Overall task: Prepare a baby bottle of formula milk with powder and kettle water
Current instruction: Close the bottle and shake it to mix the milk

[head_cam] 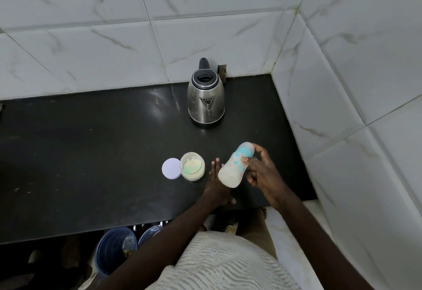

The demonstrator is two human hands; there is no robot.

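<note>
Right hand (pixel 260 173) grips a tilted baby bottle (pixel 230 173) of milky liquid, centre-right; left hand (pixel 215 182) straight-fingered beside an open powder jar (pixel 192 166)

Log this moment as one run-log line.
right hand grips baby bottle, tilted, milky | left hand open beside it | powder jar open, lid beside | kettle upright
</note>
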